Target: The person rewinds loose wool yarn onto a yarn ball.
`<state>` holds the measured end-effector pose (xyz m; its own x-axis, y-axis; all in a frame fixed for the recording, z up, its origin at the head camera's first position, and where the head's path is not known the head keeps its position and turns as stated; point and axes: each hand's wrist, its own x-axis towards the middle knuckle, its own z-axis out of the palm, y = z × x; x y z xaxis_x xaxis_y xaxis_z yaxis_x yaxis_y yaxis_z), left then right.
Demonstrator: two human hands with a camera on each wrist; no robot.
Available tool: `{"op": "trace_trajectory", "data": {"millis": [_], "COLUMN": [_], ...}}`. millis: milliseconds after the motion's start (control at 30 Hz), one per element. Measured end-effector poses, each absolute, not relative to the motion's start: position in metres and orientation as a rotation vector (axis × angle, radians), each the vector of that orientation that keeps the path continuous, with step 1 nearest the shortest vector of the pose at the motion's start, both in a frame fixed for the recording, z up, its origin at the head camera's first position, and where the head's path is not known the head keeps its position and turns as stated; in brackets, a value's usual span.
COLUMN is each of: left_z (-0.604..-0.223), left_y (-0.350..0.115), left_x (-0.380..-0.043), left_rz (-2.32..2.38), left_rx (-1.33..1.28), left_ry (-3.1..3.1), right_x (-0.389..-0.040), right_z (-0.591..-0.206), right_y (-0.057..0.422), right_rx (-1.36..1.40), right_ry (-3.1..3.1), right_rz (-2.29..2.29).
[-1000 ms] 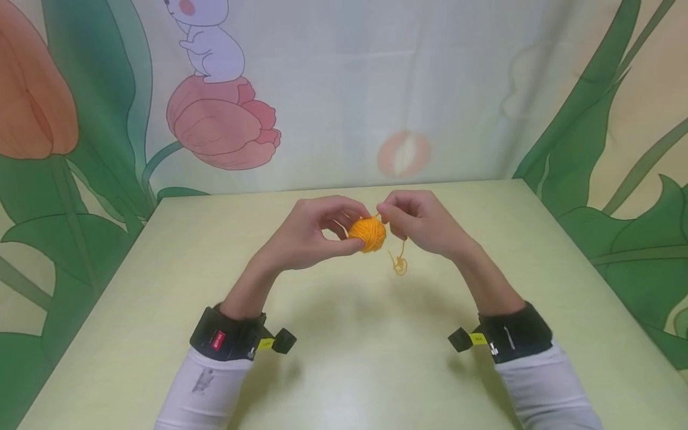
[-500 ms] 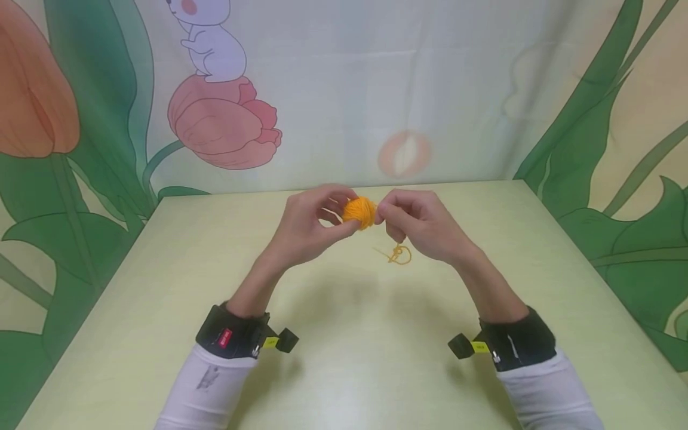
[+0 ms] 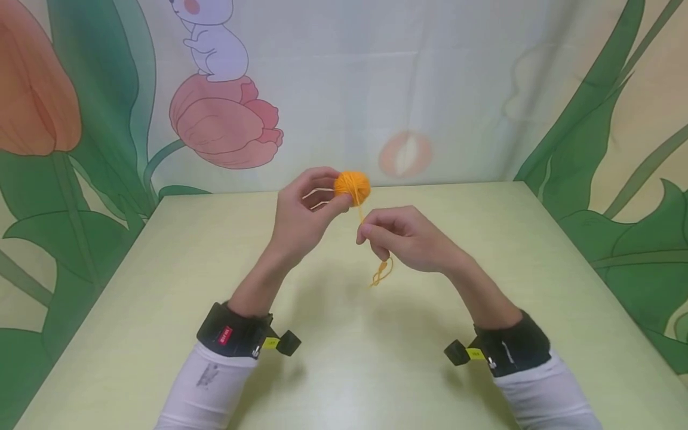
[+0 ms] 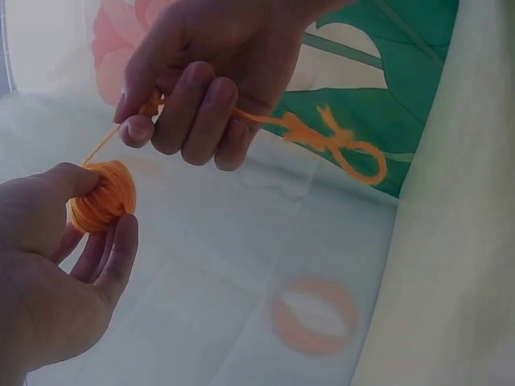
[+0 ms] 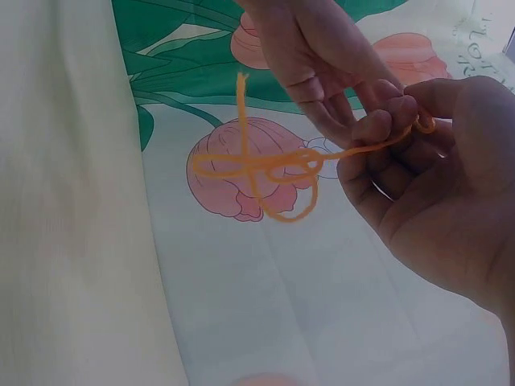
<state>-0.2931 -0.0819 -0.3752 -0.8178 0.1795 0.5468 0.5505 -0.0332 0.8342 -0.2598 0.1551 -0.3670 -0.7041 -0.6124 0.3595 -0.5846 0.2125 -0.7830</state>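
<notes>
My left hand (image 3: pixel 303 215) holds a small ball of orange yarn (image 3: pixel 352 187) between thumb and fingertips, raised above the far part of the table. Just below and right of it, my right hand (image 3: pixel 405 239) pinches the strand running from the ball. That strand is stretched straight between ball and fingertips in the left wrist view, where the wound ball (image 4: pixel 109 197) shows side-on. A loose, looped and knotted yarn tail (image 5: pixel 282 165) hangs out of the right hand's curled fingers. In the right wrist view the ball is hidden behind the hands.
Beneath both hands lies a pale yellow table (image 3: pixel 349 370). Behind it hangs a white curtain (image 3: pixel 344 89) printed with tulips, leaves and a small white animal. Each wrist wears a black strap (image 3: pixel 235 331) with a small camera block.
The left hand has lifted the yarn ball up and to the left. The right hand has come down and left, and a length of strand now shows between the ball and its fingers.
</notes>
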Motion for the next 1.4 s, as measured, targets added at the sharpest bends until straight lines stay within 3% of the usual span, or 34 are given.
{"op": "trace_trajectory", "data": {"millis": [433, 867, 1400], "left_z": [-0.364, -0.365, -0.372], "left_y": [-0.089, -0.099, -0.097], "left_x": [-0.280, -0.285, -0.292], "left_rz": [-2.142, -1.725, -1.243], "left_rx": [-1.008, -1.439, -1.202], "left_ry": [-1.979, -2.278, -2.397], "right_x": [-0.275, -0.284, -0.276], "right_z": [-0.377, -0.372, -0.366], "right_y": [0.159, 0.178, 0.176], "right_rx": [-1.178, -1.045, -1.045], "right_ry": [2.434, 2.559, 2.568], "right_rz": [-1.441, -1.437, -1.553]}}
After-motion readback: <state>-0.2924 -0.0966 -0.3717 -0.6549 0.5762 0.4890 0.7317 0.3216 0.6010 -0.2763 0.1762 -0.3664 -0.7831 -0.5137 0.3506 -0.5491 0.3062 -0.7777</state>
